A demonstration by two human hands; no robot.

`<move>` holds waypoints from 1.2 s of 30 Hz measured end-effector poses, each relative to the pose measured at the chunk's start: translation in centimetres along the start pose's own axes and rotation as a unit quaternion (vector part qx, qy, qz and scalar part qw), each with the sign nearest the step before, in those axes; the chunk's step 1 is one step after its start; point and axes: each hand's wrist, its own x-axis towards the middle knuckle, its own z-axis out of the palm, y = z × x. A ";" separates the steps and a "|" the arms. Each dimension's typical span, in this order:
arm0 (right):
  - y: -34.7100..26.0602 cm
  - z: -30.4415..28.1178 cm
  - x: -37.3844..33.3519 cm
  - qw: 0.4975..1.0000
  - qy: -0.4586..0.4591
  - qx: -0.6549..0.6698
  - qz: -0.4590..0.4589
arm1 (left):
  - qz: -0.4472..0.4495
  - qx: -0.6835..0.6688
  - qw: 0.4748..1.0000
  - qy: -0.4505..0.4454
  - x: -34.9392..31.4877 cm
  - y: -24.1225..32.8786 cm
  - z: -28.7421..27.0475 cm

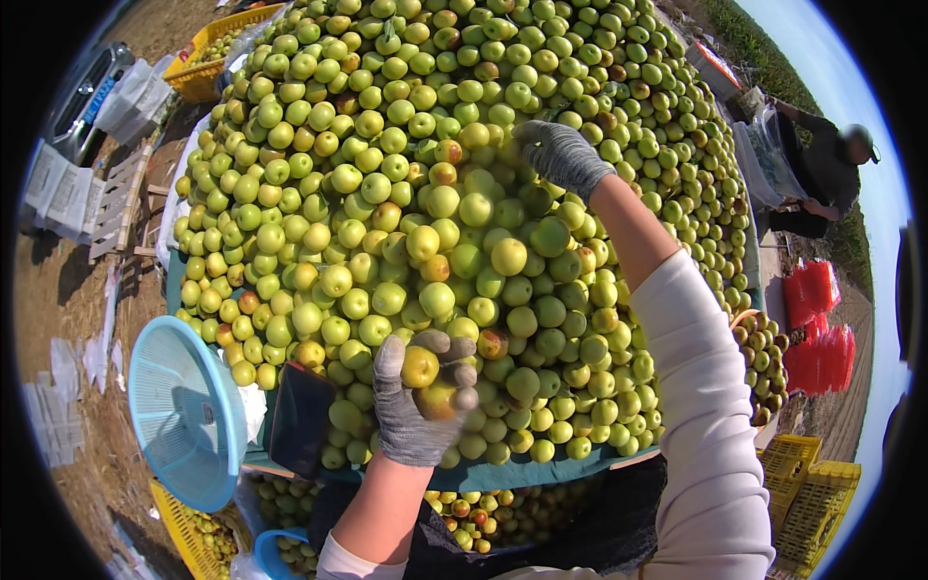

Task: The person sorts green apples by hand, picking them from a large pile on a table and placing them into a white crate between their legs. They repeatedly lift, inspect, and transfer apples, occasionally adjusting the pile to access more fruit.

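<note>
Left hand [411, 418], grey knit glove, is cupping two smooth, round, brown-tinged fruits [420, 367] at 7 o'clock, over heaped green fruits [475, 210]. Gloved right hand [565, 159] is hovering at 1, fingers bent; can't tell if gripping. Round blue perforated basket [179, 425] is sitting tilted at 8.

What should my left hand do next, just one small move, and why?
I'd probably lower the two browned fruits in your left hand toward the mixed fruits below the green cloth. Those two take up most of the grip, and several reddish ones show down there, so they might belong together.
</note>
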 end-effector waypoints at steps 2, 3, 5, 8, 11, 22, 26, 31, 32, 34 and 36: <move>-1.4 1.2 0.2 0.998 -0.038 -0.036 -0.020 | 0.001 0.000 1.000 0.018 0.0 -0.2 0.1; -2.1 1.3 0.2 0.997 -0.037 -0.065 -0.002 | 0.008 0.002 0.999 0.033 -0.1 -0.2 0.2; -3.5 0.9 -0.3 0.993 -0.054 -0.103 0.007 | 0.010 -0.005 1.000 0.016 -0.2 -0.2 0.3; -6.2 -0.1 -3.4 0.992 0.043 -0.111 -0.051 | -0.007 -0.065 0.998 -0.016 -0.1 0.0 0.4; -9.0 -1.8 -7.5 0.981 0.128 -0.008 -0.143 | -0.012 -0.122 0.990 -0.074 0.2 -0.1 0.6; -2.4 -2.4 -10.8 0.943 0.175 0.277 0.062 | -0.054 -0.062 0.992 -0.092 -0.3 -0.3 1.1; 9.4 -5.2 -6.3 0.915 0.329 -0.024 0.233 | -0.042 0.034 0.994 -0.097 -0.3 -0.7 0.7; 15.8 -7.5 1.7 0.924 0.353 -0.057 0.133 | -0.076 0.038 0.990 -0.116 -0.6 -1.3 0.4; 16.2 -8.0 3.0 0.933 0.303 -0.007 0.194 | -0.070 0.045 0.990 -0.115 -0.7 -1.4 0.4; 16.7 -8.4 4.5 0.951 0.236 -0.008 0.198 | -0.069 0.046 0.991 -0.102 -0.8 -1.3 0.4; 16.7 -8.5 5.1 0.950 0.211 -0.062 0.222 | -0.069 0.052 0.992 -0.095 -1.0 -1.4 0.4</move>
